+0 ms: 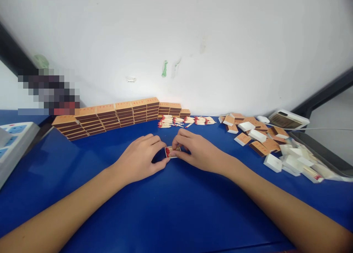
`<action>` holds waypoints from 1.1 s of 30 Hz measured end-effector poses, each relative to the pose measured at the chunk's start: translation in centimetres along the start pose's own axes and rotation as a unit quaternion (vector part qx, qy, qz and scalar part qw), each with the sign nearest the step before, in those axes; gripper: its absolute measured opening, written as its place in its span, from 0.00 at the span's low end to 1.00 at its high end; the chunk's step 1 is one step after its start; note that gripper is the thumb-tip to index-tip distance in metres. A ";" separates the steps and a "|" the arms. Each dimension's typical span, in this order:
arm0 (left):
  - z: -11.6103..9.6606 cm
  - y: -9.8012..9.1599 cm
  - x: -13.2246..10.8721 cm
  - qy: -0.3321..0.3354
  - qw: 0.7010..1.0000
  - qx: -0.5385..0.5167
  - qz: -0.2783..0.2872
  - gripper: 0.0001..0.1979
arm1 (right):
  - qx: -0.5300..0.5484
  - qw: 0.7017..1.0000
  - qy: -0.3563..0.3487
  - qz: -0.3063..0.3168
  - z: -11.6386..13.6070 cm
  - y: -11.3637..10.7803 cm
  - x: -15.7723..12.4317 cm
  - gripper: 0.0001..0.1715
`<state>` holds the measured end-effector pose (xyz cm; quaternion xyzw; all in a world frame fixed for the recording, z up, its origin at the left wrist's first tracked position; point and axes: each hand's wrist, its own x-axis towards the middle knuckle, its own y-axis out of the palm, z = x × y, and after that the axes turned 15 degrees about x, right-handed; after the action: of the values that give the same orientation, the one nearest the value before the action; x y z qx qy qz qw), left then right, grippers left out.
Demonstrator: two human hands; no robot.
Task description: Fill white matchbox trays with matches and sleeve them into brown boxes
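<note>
A small white matchbox tray [173, 156] filled with red-headed matches [168, 152] lies on the blue table between my hands. My left hand [142, 155] is curved round its left end, with thumb and forefinger at the tray's near and far corners. From the other side, my right hand [197, 150] closes on the tray, its thumb at the near edge and bent fingertips over the matches' plain ends. Those fingertips hide part of the tray's right half. Just behind are several loose piles of matches [165, 121].
Stacked matchboxes [118, 115] form a row along the wall, behind and left. To the right lie scattered orange sleeves [259, 148] and white trays [273, 163], near a dark phone-like slab [325, 153] and a white device [289, 119]. A power strip [19, 142] sits far left.
</note>
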<state>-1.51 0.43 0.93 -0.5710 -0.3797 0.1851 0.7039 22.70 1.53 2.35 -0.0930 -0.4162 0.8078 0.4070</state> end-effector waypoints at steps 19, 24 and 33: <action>0.8 -0.2 0.0 -0.009 0.999 -0.006 -0.044 0.13 | 0.026 0.884 0.372 -0.282 -8.9 -6.9 8.7 0.25; 1.1 -0.2 0.1 -0.026 0.997 0.008 -0.079 0.11 | 0.063 0.879 0.362 -0.303 -8.5 -7.2 8.7 0.23; 1.4 0.4 0.2 -0.112 0.984 -0.002 -0.137 0.14 | 0.235 0.901 0.208 -0.300 -3.6 -5.6 0.9 0.25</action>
<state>-2.34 1.57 0.68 -0.4908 -0.5314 0.1486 0.6743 27.14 6.17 4.43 -0.0316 -0.1283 0.6838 0.7176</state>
